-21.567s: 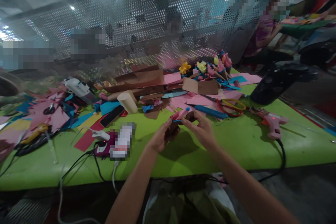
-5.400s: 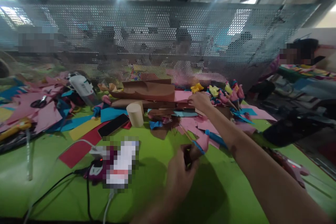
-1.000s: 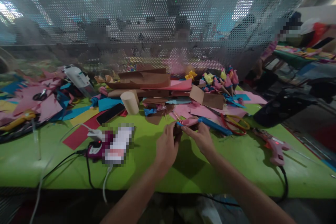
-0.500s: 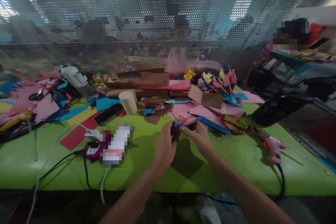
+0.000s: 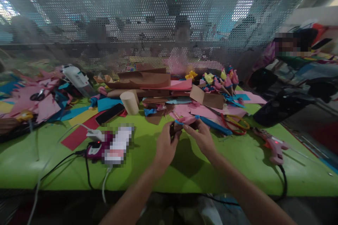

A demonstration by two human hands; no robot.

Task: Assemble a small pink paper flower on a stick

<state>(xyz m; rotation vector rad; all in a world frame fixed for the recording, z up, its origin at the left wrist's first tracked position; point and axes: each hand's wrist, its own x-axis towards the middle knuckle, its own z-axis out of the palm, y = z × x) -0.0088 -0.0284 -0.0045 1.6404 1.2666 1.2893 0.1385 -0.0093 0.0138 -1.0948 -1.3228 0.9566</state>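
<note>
Both of my hands are over the front middle of the green table (image 5: 148, 179), closed on one small pink and blue paper flower (image 5: 189, 120). My left hand (image 5: 166, 146) grips its left side, where a brown part shows between the fingers. My right hand (image 5: 204, 139) pinches the pink paper and the blue edge from the right, thumb on the near side. The fingers cover much of the flower. Just beyond the right hand lie a long blue object (image 5: 216, 126) and scissors with red and yellow handles (image 5: 236, 123).
A pink glue gun (image 5: 276, 147) lies at right, its cord over the edge. At left are a phone (image 5: 118, 146), a purple power block (image 5: 93, 151) and cables. Coloured paper (image 5: 76, 135), a cardboard tube (image 5: 130, 102) and finished flowers (image 5: 224, 81) lie behind. Another person's hand (image 5: 9, 126) seems to touch the yellow glue gun.
My hands stay in nearly the same place; the flower is slightly turned and my right fingers have shifted on it. At the far left, what looks like another person's hand has come to the yellow glue gun.
</note>
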